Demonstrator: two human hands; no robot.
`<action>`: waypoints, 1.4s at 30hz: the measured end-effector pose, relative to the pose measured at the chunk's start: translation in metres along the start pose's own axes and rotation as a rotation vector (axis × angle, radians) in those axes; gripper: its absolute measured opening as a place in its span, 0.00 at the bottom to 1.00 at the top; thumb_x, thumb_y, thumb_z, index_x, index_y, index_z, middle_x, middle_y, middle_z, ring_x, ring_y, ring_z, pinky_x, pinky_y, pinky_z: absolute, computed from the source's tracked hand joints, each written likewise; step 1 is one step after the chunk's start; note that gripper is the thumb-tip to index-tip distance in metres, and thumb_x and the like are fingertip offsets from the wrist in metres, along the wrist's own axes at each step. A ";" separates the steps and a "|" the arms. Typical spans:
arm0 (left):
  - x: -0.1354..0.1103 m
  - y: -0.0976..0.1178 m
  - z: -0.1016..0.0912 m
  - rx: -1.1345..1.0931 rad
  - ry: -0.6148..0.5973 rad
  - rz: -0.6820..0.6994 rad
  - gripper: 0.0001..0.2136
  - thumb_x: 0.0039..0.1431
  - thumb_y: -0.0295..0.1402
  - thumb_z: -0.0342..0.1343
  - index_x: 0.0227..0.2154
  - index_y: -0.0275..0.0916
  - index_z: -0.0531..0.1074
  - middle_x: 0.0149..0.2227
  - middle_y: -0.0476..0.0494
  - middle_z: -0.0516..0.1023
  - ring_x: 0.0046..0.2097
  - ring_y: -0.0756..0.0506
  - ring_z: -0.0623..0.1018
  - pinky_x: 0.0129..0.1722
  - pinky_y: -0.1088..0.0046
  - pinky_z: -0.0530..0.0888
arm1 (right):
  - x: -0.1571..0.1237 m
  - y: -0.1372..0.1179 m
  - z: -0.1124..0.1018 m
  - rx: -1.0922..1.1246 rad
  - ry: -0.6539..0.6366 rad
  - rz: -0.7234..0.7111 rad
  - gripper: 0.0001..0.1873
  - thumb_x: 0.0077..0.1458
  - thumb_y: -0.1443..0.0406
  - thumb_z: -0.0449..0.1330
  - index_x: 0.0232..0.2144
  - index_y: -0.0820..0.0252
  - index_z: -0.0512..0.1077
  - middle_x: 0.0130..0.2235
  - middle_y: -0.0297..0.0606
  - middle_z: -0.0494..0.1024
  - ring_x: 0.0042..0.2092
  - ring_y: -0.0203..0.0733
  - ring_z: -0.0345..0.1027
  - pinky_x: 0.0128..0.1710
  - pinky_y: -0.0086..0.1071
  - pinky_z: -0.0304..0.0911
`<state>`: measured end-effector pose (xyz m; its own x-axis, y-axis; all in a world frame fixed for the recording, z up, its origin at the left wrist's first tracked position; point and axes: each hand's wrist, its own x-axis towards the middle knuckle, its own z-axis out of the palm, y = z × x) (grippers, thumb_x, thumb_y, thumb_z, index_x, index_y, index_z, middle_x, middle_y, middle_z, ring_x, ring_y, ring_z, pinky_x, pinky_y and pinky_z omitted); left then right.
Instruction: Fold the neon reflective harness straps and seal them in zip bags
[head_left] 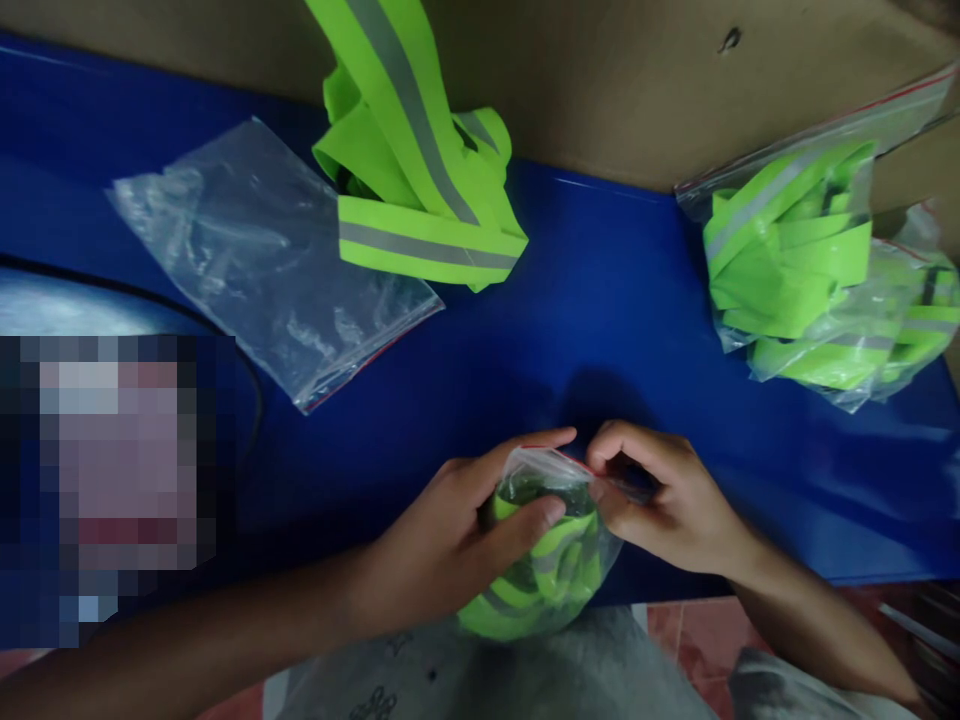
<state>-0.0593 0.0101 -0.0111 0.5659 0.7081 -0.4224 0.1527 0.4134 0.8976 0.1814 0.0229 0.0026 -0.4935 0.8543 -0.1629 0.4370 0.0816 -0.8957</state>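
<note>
At the near edge of the blue table, a clear zip bag [555,580] with a red-lined top holds folded neon-yellow reflective straps. My left hand [480,530] grips the bag's left side, its thumb across the front and its forefinger along the top. Thumb and forefinger of my right hand [660,490] pinch the right end of the bag's zip edge. Beyond them lies a loose neon-yellow strap bundle with grey stripes [442,210]. Partly under it rests a flat clear zip bag [247,270].
Two filled zip bags [795,260] of neon straps lie piled at the right. A brown board-like surface [600,90] runs along the table's [600,270] far side. A dark cable [255,390] and a blurred-out object [127,450] are at the left.
</note>
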 end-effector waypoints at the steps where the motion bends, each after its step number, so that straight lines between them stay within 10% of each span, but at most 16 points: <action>1: 0.000 0.000 0.000 0.003 0.000 0.003 0.23 0.71 0.42 0.55 0.66 0.49 0.66 0.40 0.51 0.86 0.34 0.52 0.81 0.34 0.79 0.76 | 0.000 0.000 0.000 0.000 -0.001 0.006 0.06 0.58 0.72 0.60 0.36 0.57 0.69 0.31 0.26 0.71 0.29 0.26 0.63 0.30 0.22 0.60; 35: -0.001 -0.002 0.011 0.153 -0.122 -0.039 0.39 0.68 0.40 0.58 0.76 0.45 0.45 0.20 0.60 0.65 0.20 0.53 0.63 0.22 0.78 0.59 | 0.005 -0.005 0.016 0.116 -0.026 0.012 0.07 0.55 0.74 0.59 0.32 0.58 0.67 0.26 0.24 0.66 0.25 0.26 0.57 0.24 0.22 0.54; 42: 0.000 -0.003 0.012 0.207 -0.084 -0.014 0.42 0.66 0.47 0.59 0.76 0.43 0.47 0.21 0.56 0.70 0.24 0.48 0.70 0.28 0.73 0.71 | 0.005 -0.004 0.018 0.146 -0.044 0.006 0.06 0.60 0.71 0.60 0.35 0.57 0.67 0.26 0.25 0.66 0.25 0.27 0.57 0.24 0.23 0.54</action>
<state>-0.0493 0.0022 -0.0121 0.6269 0.6493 -0.4307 0.3193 0.2902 0.9021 0.1636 0.0177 -0.0024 -0.5251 0.8309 -0.1840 0.3276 -0.0022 -0.9448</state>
